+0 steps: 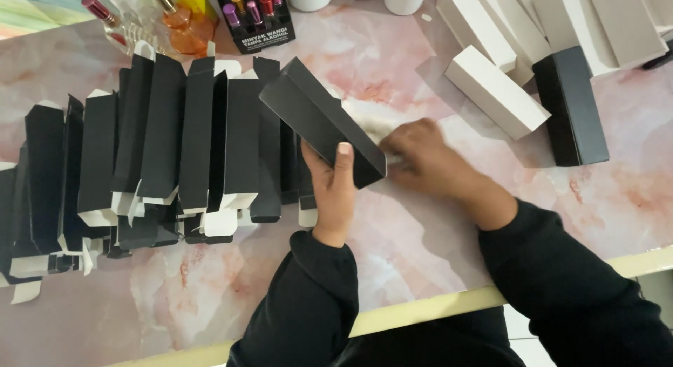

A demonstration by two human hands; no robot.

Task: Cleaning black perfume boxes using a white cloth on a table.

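Left hand: my left hand [333,192] grips a black box [319,120] from below, thumb laid flat along its near face.
Box: I see it lifted off the table, tilted, far end pointing up-left.
Right hand: my right hand [424,160] is curled at the box's near end, fingertips pinching something pale there; I cannot tell what.
Row: flat black cartons [161,143] overlap just left of the box.
Right side: white boxes [494,90] and another black one [571,107] lie apart on the pink marble table [420,248].
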